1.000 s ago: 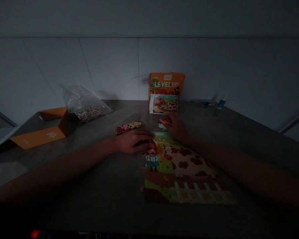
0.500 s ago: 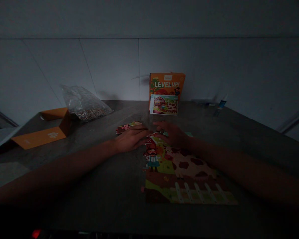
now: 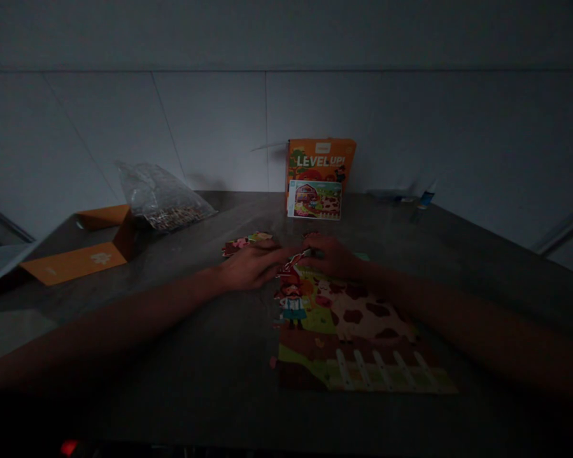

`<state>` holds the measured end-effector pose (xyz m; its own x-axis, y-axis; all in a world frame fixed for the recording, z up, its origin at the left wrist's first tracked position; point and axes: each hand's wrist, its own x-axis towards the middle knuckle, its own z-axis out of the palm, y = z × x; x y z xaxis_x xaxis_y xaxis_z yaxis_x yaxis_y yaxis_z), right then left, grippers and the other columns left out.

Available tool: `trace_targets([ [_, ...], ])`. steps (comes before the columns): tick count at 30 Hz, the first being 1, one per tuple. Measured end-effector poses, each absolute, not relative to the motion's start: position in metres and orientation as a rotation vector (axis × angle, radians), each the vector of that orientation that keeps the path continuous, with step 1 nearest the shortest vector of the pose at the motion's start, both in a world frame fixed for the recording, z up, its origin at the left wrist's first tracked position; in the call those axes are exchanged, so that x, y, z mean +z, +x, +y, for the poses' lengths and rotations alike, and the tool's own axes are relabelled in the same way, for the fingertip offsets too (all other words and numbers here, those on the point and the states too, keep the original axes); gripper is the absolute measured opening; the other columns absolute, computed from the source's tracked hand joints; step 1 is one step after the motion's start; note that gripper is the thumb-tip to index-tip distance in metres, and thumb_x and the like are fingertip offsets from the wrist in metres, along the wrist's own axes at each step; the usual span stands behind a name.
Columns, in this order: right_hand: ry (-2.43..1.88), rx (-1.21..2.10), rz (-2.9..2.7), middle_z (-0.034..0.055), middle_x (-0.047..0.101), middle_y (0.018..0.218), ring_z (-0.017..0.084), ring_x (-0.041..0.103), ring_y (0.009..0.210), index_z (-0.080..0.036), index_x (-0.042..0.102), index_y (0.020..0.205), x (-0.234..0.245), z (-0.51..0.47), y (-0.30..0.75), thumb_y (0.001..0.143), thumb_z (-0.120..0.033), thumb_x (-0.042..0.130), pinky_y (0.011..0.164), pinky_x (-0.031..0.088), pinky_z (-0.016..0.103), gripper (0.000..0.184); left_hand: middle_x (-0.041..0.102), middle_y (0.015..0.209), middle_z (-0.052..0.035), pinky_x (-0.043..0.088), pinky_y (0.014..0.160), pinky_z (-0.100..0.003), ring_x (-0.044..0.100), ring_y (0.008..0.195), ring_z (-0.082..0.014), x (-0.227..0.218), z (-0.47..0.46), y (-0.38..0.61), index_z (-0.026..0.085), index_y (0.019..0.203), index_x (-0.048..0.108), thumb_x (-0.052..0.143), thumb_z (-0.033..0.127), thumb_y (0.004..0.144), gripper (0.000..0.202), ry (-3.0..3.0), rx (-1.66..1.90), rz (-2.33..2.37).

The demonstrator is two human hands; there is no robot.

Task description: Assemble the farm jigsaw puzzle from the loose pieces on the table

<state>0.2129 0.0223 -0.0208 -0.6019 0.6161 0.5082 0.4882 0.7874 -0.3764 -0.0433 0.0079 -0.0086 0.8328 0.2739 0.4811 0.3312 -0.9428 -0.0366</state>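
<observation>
Puzzle (image 3: 370,312) on grey table (image 3: 195,362), panelled wall (image 3: 210,127)

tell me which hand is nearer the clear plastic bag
Left. The left hand is in front of the plastic bag, to its right; the right hand is farther right, over the far edge of the puzzle.

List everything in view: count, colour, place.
Puzzle: 1, multicoloured, right of centre.
Piece: apparently 1, red and white, at fingertips.
Loose pieces: count unclear, multicoloured, beyond hands.
Card: 1, multicoloured, before box.
Box: 1, orange, back centre.
Open box: 1, orange, left.
Bag: 1, clear, back left.
Bottle: 1, blue, back right.
Table: 1, grey, beneath.
Wall: 1, grey, behind.
Left hand: 1, bare, puzzle's far left.
Right hand: 1, bare, puzzle's far edge.
</observation>
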Motion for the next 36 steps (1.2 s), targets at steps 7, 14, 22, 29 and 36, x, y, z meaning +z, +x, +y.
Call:
trace_targets([
  [7, -0.927, 0.584, -2.089, 0.0014, 0.068, 0.077, 0.015, 0.061, 0.070, -0.017, 0.065, 0.085, -0.021, 0.029, 0.214, 0.081, -0.041, 0.067, 0.065, 0.046, 0.026, 0.024, 0.067, 0.116, -0.0106, 0.053, 0.095, -0.038, 0.064, 0.109, -0.0232, -0.012, 0.011, -0.045, 0.018, 0.134, 0.049, 0.048, 0.019, 0.093, 0.041, -2.934, -0.791, -0.602],
  [14, -0.768, 0.329, -2.292, 0.0075, 0.072, 0.104, 0.018, 0.065, 0.090, -0.018, 0.068, 0.110, -0.021, 0.021, 0.211, 0.091, -0.034, 0.057, 0.081, 0.049, 0.031, 0.028, 0.067, 0.123, -0.0095, 0.048, 0.103, -0.040, 0.058, 0.122, -0.0244, -0.014, 0.013, -0.046, 0.020, 0.150, 0.031, 0.057, 0.037, 0.095, 0.062, -2.947, -0.850, -0.721],
  [22, -0.768, 0.368, -2.377, 0.0041, 0.068, 0.085, 0.014, 0.057, 0.069, -0.014, 0.057, 0.129, -0.022, 0.019, 0.208, 0.087, -0.029, 0.059, 0.066, 0.045, 0.027, 0.044, 0.066, 0.124, -0.0102, 0.049, 0.101, -0.042, 0.059, 0.120, -0.0255, -0.017, 0.016, -0.046, 0.021, 0.143, 0.044, 0.057, 0.038, 0.095, 0.052, -2.958, -0.848, -0.766],
  [29, -0.765, 0.380, -2.359, 0.0002, 0.062, 0.072, 0.012, 0.049, 0.059, -0.012, 0.062, 0.114, -0.020, 0.019, 0.209, 0.084, -0.027, 0.059, 0.059, 0.039, 0.024, 0.034, 0.065, 0.125, -0.0105, 0.050, 0.099, -0.040, 0.060, 0.118, -0.0254, -0.018, 0.018, -0.046, 0.020, 0.140, 0.046, 0.060, 0.035, 0.093, 0.051, -2.970, -0.840, -0.867],
  [36, -0.775, 0.375, -2.363, -0.0007, 0.061, 0.072, 0.012, 0.050, 0.060, -0.015, 0.062, 0.111, -0.021, 0.019, 0.208, 0.083, -0.025, 0.059, 0.060, 0.039, 0.024, 0.030, 0.068, 0.115, -0.0087, 0.051, 0.098, -0.042, 0.060, 0.116, -0.0260, -0.018, 0.017, -0.045, 0.020, 0.138, 0.048, 0.059, 0.035, 0.093, 0.049, -2.932, -0.865, -0.836],
])
